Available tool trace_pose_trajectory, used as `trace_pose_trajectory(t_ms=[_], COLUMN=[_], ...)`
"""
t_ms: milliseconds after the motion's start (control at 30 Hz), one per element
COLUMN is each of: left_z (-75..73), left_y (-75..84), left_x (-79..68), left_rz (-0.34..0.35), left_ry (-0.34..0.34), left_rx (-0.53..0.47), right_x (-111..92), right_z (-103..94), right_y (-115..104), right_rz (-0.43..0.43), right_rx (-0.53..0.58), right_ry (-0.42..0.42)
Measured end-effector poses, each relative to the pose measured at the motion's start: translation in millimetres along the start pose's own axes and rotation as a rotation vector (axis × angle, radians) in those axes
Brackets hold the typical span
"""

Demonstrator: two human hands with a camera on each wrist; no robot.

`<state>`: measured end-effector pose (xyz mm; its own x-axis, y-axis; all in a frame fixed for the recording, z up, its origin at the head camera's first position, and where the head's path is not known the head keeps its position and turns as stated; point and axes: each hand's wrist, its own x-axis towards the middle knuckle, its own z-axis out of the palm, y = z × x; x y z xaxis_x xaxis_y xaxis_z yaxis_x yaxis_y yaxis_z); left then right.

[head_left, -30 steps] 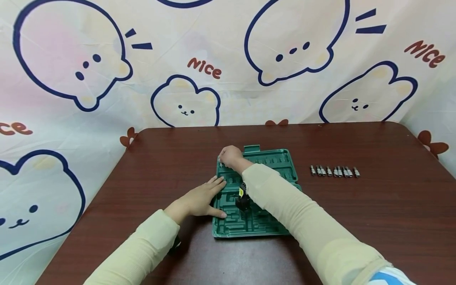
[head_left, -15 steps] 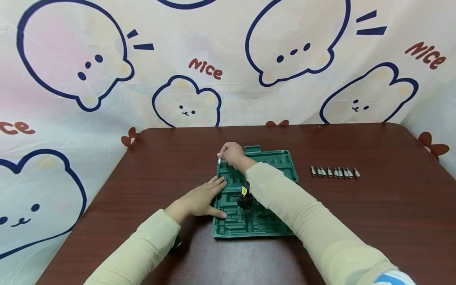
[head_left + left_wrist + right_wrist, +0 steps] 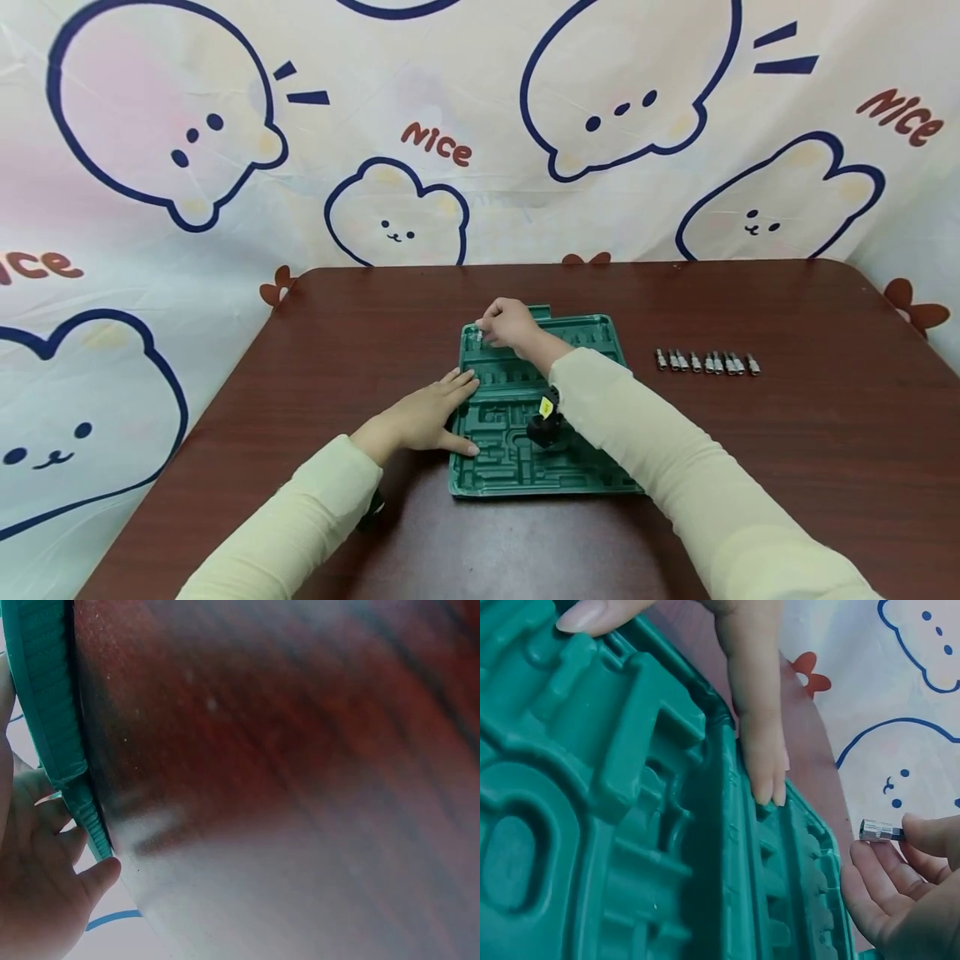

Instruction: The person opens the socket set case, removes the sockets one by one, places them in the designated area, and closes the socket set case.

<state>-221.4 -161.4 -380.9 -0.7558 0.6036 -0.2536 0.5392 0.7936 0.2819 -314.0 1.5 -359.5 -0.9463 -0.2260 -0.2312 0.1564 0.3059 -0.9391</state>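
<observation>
A green moulded tool case (image 3: 495, 485) lies unfolded on the brown table. Over its far left corner my right hand (image 3: 513, 323) pinches a small silver socket (image 3: 877, 831) between thumb and fingers; the right wrist view shows its open end and a dark shank. My left hand (image 3: 427, 414) rests on the case's left edge, fingers spread and thumb on the near half. In the left wrist view part of that hand (image 3: 45, 877) lies along the case's side (image 3: 49, 697). My right forearm covers the case's right part.
Several similar silver sockets (image 3: 708, 362) stand in a row on the table, right of the case. A black device with a yellow label (image 3: 543, 425) sits at my right wrist. Behind the table (image 3: 360, 317) hangs a printed cloth (image 3: 510, 217).
My right hand has risen a little from the case's far left corner and shifted right, with the socket in its fingers. The left hand stays in place on the edge.
</observation>
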Motion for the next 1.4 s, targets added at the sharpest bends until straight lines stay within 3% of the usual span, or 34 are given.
trace_pose_trajectory(t_ms=[400, 733, 1400], left_z=[-1.3, -1.0, 3.1], left_y=[2.7, 2.1, -1.0], left_x=[0.5, 2.5, 0.1], left_rz=[-0.003, 0.019, 0.03], left_ry=[0.001, 0.007, 0.034], left_rx=[-0.014, -0.043, 0.078], right_x=[-18, -38, -76], right_z=[-37.0, -74.9, -145.8], right_y=[1, 8, 38], right_rz=[0.002, -0.004, -0.002], right_rx=[0.008, 0.037, 0.037], right_ry=[-0.012, 0.037, 0.102])
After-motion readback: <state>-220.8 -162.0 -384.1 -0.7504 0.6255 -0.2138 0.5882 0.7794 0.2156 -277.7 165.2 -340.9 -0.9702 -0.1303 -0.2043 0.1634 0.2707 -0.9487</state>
